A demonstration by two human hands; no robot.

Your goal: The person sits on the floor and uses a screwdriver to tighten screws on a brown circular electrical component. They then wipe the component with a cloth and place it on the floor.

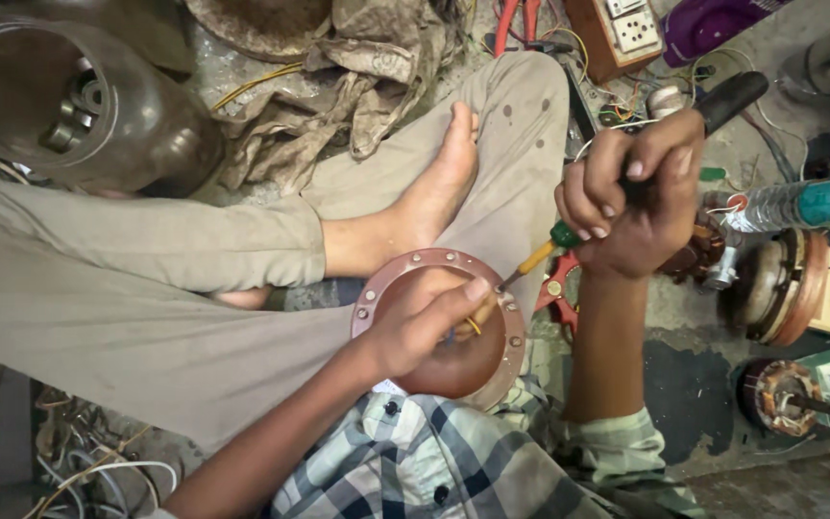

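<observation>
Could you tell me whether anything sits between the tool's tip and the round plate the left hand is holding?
Nothing visible does. The tool in the right hand reaches the plate rim beside the left hand thumb, unobstructed.

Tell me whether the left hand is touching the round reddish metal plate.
Touching. The head view shows the left hand resting on the round plate, fingers pressed against its face near the rim, where the screwdriver tip held by the right hand meets it.

Hands point(425, 322) on round metal cover point(453, 360)
</observation>
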